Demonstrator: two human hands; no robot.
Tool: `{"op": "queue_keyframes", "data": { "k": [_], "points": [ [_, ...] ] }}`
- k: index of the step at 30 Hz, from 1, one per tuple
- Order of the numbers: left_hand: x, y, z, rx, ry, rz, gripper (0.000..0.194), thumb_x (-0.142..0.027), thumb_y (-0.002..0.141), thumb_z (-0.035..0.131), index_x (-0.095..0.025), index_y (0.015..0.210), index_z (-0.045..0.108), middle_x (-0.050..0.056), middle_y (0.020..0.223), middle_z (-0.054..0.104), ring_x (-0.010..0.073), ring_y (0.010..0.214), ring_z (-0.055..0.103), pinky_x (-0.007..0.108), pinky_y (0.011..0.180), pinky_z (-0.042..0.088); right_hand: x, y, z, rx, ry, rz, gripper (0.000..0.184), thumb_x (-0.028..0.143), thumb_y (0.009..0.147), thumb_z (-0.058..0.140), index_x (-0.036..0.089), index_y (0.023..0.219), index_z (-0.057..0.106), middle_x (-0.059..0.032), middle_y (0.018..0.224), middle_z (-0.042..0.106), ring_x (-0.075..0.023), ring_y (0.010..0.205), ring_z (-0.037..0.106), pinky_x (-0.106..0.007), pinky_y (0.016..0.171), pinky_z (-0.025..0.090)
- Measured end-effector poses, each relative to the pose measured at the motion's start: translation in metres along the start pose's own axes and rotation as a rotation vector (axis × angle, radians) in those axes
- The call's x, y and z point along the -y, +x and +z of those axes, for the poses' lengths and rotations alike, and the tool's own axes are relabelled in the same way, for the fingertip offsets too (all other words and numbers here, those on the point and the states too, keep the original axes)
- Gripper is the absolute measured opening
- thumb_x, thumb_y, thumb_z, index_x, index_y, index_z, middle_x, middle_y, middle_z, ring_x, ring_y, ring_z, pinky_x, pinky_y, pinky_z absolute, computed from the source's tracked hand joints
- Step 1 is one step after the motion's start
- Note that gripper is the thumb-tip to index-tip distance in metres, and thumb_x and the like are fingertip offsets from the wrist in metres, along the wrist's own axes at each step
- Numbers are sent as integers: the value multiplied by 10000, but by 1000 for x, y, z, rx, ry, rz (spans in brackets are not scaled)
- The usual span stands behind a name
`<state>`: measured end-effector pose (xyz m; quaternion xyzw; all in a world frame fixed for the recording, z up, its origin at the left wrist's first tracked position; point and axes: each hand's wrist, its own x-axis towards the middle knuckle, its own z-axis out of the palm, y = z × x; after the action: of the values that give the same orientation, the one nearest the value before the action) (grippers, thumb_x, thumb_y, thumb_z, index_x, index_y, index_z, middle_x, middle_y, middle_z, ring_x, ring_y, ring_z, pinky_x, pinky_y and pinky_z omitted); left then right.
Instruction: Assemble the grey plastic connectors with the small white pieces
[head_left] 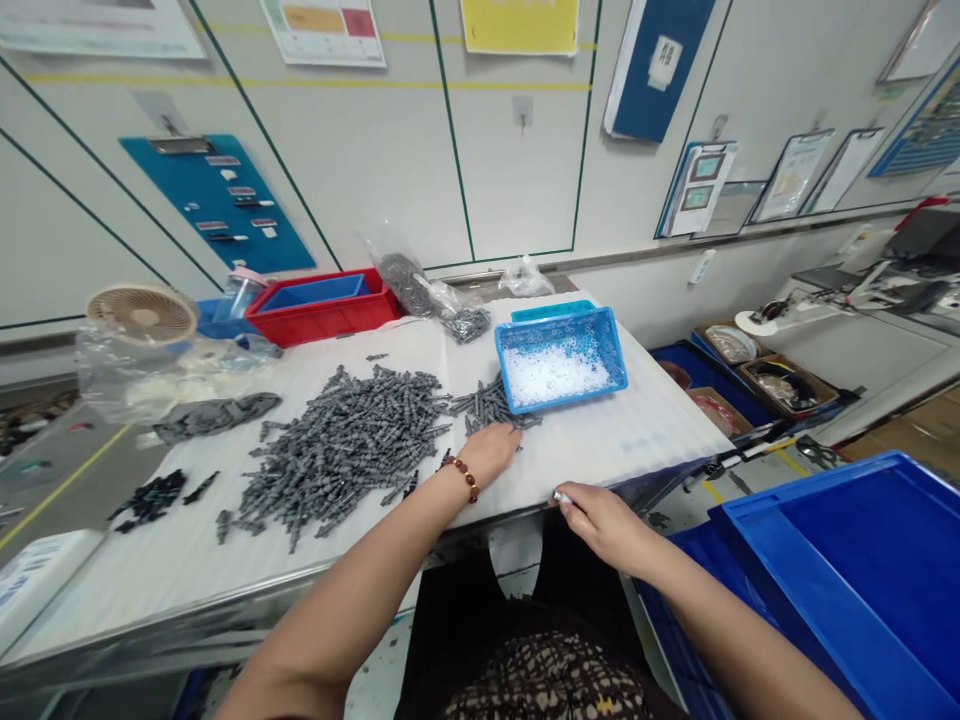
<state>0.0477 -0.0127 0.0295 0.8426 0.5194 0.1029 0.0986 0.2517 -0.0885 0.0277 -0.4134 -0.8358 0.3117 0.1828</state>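
Observation:
A large heap of small grey plastic connector parts (345,450) lies spread on white foam sheeting (600,470) that covers the table. My left hand (489,450), with a beaded bracelet (465,478) on its wrist, rests on a smaller grey cluster (487,405) beside a blue perforated basket (559,358). The basket holds small white pieces (553,375). At the table's front edge, my right hand (604,527) pinches a small silver piece (561,496) between thumb and fingers. Whether my left hand grips any part is hidden.
A large blue crate (840,580) stands right of the table, close to my right arm. Behind the table are a red crate (322,310), plastic bags of grey parts (405,283) and a small fan (142,315). Dark parts (150,500) lie at the left.

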Motion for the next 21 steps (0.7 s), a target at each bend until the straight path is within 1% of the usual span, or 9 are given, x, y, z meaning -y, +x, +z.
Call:
{"op": "queue_keyframes", "data": {
  "k": [3,5,7,8,10,12,13,16,21],
  "points": [
    [-4,-1,-5,-34,-32,2,168,-12,677,533,-161,750,560,62,762,598,219,793,583,323,750,460,0,-1,-5,-10,14,-19,187,198,905,344,189,816,508,-19,751,570,-142,678,506,-236,630,341],
    [-9,-13,-10,-70,-61,-8,143,-50,722,518,-165,798,554,44,771,605,192,753,586,298,717,463,0,-2,-7,-17,8,-16,195,199,904,345,188,812,516,-18,741,573,-140,664,502,-232,621,337],
    [-16,-31,-12,-118,-133,-29,114,-95,785,481,-168,838,550,23,760,614,159,691,586,263,661,465,1,-2,-9,-25,-9,-1,193,192,894,359,187,799,527,-15,724,577,-137,650,499,-228,610,328],
    [-20,-42,-11,-147,-200,-41,103,-122,816,462,-169,846,549,15,749,619,146,668,585,245,633,464,1,-3,-9,-27,-21,6,189,186,888,368,186,796,533,-14,718,581,-136,646,500,-226,606,323],
    [-28,-63,-8,-202,-413,-59,101,-183,851,458,-170,830,556,7,727,631,129,638,585,217,589,458,2,-3,-9,-20,-54,9,176,179,876,388,184,803,548,-13,714,589,-136,646,505,-224,601,312],
    [-34,-80,-3,-209,-581,-58,114,-225,860,478,-169,818,567,1,704,634,116,603,581,202,561,452,4,-2,-7,-1,-104,-2,172,183,874,402,182,811,562,-12,711,593,-135,636,504,-225,584,293],
    [-37,-87,-1,-197,-612,-48,120,-237,862,485,-170,818,574,-4,689,629,111,586,576,199,557,450,7,-1,-6,13,-135,-7,173,184,874,407,180,808,567,-11,704,593,-134,626,501,-227,571,280],
    [-40,-98,1,-177,-584,19,139,-255,877,487,-177,833,593,-13,664,613,107,585,569,204,583,449,16,2,-3,61,-226,-21,160,170,858,433,175,793,580,-8,684,596,-132,604,497,-236,543,243],
    [-39,-102,-3,-196,-483,128,164,-225,895,452,-179,852,603,2,694,626,115,634,581,216,625,457,28,3,0,101,-322,-42,158,197,859,450,175,800,596,-19,714,624,-146,644,536,-249,549,233]
  ]
}}
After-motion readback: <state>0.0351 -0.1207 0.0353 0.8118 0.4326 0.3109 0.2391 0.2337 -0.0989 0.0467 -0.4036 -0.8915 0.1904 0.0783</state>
